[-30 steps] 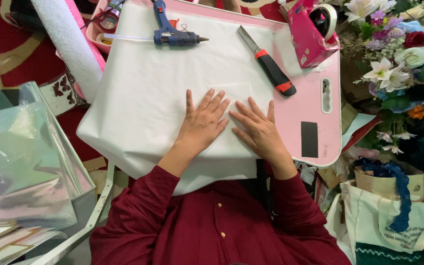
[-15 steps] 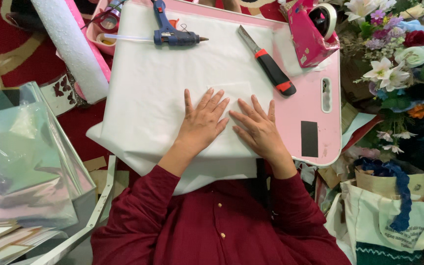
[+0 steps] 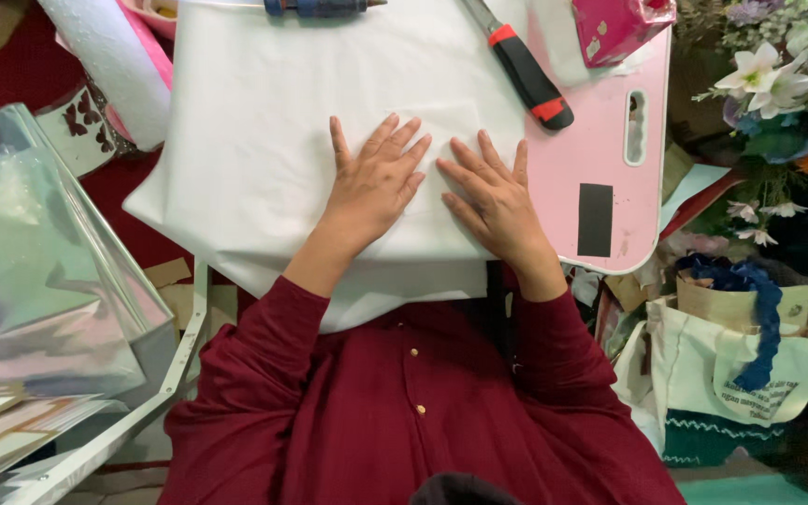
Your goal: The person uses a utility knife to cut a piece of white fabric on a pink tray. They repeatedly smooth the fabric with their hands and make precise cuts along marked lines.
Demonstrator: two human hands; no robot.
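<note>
We press our left hand (image 3: 374,182) and right hand (image 3: 493,198), both open wide and flat, onto smooth white paper (image 3: 273,122) covering the pink table (image 3: 610,150).

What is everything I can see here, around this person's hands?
large white paper sheet: one, white, spread over the board, hanging off the near edge
pink plastic lap board: one, pink, under the sheet, handle slot at right
utility knife with red and black handle: one, upper middle, on the board
blue glue gun: one, top edge
white foam roll: one, upper left
clear cellophane sheets: a stack, left
artificial flowers: several, mixed colours, upper right
cream tote bag: one, lower right
left hand: flat on the sheet
right hand: flat on the sheet
</note>
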